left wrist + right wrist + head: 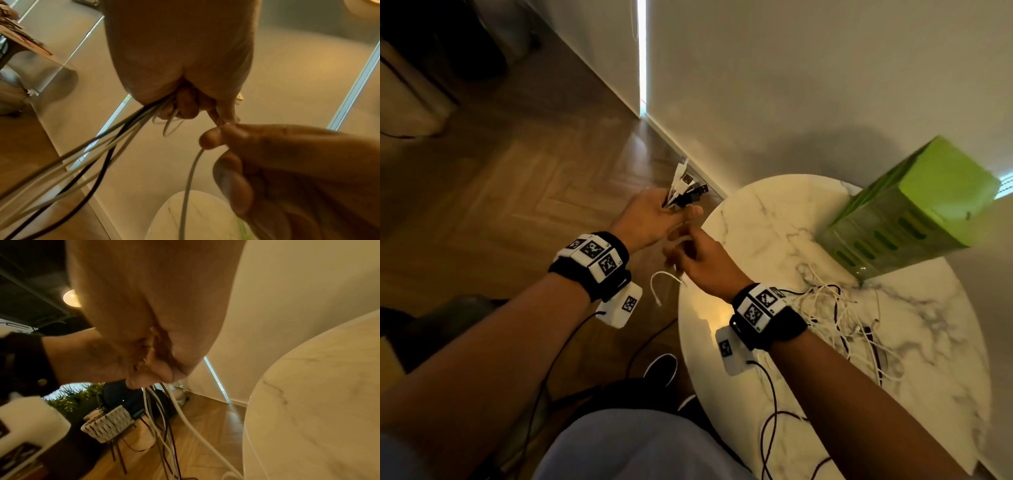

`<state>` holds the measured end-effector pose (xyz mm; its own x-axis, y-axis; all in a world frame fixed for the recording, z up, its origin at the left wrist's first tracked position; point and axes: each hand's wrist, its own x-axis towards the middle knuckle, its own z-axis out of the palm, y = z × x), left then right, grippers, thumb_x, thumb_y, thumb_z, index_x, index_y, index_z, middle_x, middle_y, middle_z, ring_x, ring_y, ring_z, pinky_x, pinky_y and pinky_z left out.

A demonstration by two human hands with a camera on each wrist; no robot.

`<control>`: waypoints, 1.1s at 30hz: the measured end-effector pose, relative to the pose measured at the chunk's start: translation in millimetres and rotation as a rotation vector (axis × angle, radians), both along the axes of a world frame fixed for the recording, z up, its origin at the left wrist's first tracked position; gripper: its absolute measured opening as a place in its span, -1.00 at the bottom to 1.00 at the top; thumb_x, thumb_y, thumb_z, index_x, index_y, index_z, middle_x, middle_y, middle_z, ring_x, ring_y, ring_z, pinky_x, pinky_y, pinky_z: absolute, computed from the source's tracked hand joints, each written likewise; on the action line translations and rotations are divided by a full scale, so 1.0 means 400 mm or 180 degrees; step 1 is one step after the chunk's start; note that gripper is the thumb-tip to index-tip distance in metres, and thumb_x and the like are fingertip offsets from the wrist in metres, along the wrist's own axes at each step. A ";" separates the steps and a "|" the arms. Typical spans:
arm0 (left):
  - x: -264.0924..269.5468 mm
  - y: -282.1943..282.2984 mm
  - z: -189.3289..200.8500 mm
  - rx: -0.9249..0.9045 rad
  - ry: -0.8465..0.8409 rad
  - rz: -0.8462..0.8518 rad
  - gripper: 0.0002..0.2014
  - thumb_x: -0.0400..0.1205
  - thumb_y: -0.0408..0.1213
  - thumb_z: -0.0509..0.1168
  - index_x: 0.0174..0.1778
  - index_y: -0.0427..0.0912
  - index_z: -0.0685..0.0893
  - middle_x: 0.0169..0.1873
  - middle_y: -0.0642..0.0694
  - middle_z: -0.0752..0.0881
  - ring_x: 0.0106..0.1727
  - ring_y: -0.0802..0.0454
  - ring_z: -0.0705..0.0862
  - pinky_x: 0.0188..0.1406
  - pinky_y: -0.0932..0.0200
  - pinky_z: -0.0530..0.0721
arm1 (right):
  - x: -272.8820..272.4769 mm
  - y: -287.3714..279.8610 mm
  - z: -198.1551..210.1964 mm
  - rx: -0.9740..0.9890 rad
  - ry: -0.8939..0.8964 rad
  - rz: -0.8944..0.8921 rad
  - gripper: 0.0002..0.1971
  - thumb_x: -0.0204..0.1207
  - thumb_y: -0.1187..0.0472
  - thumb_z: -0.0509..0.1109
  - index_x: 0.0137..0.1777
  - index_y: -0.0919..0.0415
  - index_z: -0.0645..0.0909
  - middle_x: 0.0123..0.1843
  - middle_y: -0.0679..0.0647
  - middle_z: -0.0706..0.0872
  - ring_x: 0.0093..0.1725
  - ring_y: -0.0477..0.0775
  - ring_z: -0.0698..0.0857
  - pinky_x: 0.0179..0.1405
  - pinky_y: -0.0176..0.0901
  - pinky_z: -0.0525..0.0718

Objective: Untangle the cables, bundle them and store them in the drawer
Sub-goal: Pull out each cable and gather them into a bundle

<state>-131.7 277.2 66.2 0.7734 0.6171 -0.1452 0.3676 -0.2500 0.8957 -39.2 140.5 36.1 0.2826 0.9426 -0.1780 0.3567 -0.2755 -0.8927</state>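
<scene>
My left hand is held off the table's left edge and grips a bunch of white and black cables, their USB plugs sticking up past the fingers. In the left wrist view the bunch trails down and to the left from my fist. My right hand is just below the left one and pinches a single white cable, whose loose end curls beneath it. A tangle of white and black cables lies on the round marble table. The green drawer box stands at the table's back.
The table stands against a pale wall over a wooden herringbone floor. A woven chair stands on the floor to the left. Black sensor leads run from my wrist bands across the table's front.
</scene>
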 end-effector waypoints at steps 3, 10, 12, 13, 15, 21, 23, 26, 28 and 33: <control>-0.002 0.011 0.014 0.0051 -0.0129 -0.0044 -0.69 0.62 0.02 0.48 -0.39 0.10 0.59 -0.58 0.24 0.62 -0.48 0.34 0.56 -0.38 0.40 0.46 | 0.001 0.000 -0.018 0.0214 -0.0351 -0.0494 -0.96 0.80 0.10 0.22 0.15 0.01 0.43 -0.18 0.02 0.76 -0.36 -0.16 0.72 -0.26 -0.23 0.69; -0.014 0.045 0.026 0.0079 0.0077 -0.0440 -0.77 0.57 0.06 0.51 -0.25 0.01 0.74 -0.41 0.17 0.78 -0.32 0.34 0.73 -0.16 0.22 0.62 | -0.012 0.030 -0.008 0.0199 -0.0400 -0.0234 -0.75 0.80 0.03 0.21 0.31 0.15 0.51 -0.06 0.04 0.77 -0.19 -0.04 0.78 -0.08 -0.11 0.77; -0.020 0.047 0.021 0.0073 0.0007 -0.0345 -0.74 0.60 0.09 0.46 -0.23 -0.02 0.74 -0.40 0.16 0.77 -0.34 0.34 0.71 -0.20 0.32 0.61 | -0.009 0.042 -0.012 0.0262 -0.0378 -0.0532 -0.77 0.83 0.07 0.14 0.12 0.18 0.57 -0.16 0.08 0.79 -0.28 -0.04 0.79 -0.15 -0.10 0.78; -0.023 0.050 0.024 0.0060 -0.0067 -0.0216 -0.74 0.65 0.09 0.42 -0.24 0.00 0.71 -0.42 0.17 0.74 -0.40 0.37 0.65 -0.27 0.39 0.56 | -0.003 0.045 -0.020 0.0234 -0.0251 -0.0784 -0.73 0.83 0.08 0.14 0.06 0.22 0.57 -0.20 0.08 0.79 -0.32 -0.08 0.77 -0.20 -0.15 0.76; -0.027 0.064 0.030 -0.0008 -0.0305 0.0183 -0.72 0.72 0.07 0.32 -0.08 -0.06 0.74 -0.34 0.09 0.72 -0.42 0.38 0.58 -0.30 0.38 0.53 | 0.013 0.033 -0.044 0.0003 -0.0084 -0.1132 -0.69 0.82 0.10 0.16 0.00 0.32 0.59 -0.24 0.11 0.80 -0.38 -0.12 0.75 -0.27 -0.21 0.71; -0.036 0.107 0.041 -0.0535 -0.0820 0.0399 -0.65 0.82 0.08 0.12 -0.07 -0.07 0.63 -0.50 0.13 0.42 -0.46 0.15 0.37 -0.38 0.23 0.40 | 0.024 -0.059 -0.153 -0.2519 -0.0386 0.0518 -0.67 0.73 -0.01 0.33 0.03 0.27 0.74 -0.11 0.12 0.85 -0.33 0.01 0.75 -0.33 -0.21 0.63; -0.027 0.096 0.049 -0.0840 -0.0905 0.0286 -0.66 0.83 0.03 0.12 -0.16 -0.08 0.57 -0.50 0.11 0.37 -0.47 0.13 0.32 -0.41 0.24 0.35 | 0.021 -0.069 -0.166 -0.2804 -0.0565 0.0640 -0.48 0.60 -0.10 0.48 0.39 0.26 0.58 0.20 0.19 0.77 -0.08 0.04 0.77 -0.20 -0.18 0.66; -0.015 0.069 0.050 -0.1318 -0.0976 0.0083 -0.66 0.84 -0.04 0.12 -0.22 -0.09 0.51 -0.51 0.10 0.30 -0.50 0.16 0.25 -0.48 0.29 0.30 | 0.029 -0.050 -0.132 -0.1729 -0.0824 -0.0021 0.06 0.33 -0.18 0.67 0.70 0.14 0.18 0.58 0.22 0.38 0.52 0.22 0.50 0.46 0.12 0.56; -0.007 0.049 0.037 -0.1747 -0.1016 -0.0049 -0.65 0.82 0.00 0.13 -0.23 -0.07 0.51 -0.52 0.10 0.31 -0.49 0.14 0.28 -0.44 0.28 0.34 | 0.034 -0.017 -0.067 -0.0716 -0.0540 -0.0260 0.05 0.35 -0.10 0.67 0.72 0.10 0.15 0.59 0.17 0.38 0.57 0.16 0.44 0.55 0.14 0.48; 0.011 0.021 0.007 -0.2178 -0.1119 -0.0217 -0.63 0.78 0.10 0.17 -0.20 -0.08 0.56 -0.46 -0.01 0.38 -0.40 0.04 0.41 -0.28 0.14 0.44 | 0.002 0.049 0.050 0.0171 0.0512 -0.0519 -0.22 0.50 0.21 0.52 0.65 0.11 0.19 0.33 0.05 0.59 0.35 0.03 0.65 0.37 0.18 0.69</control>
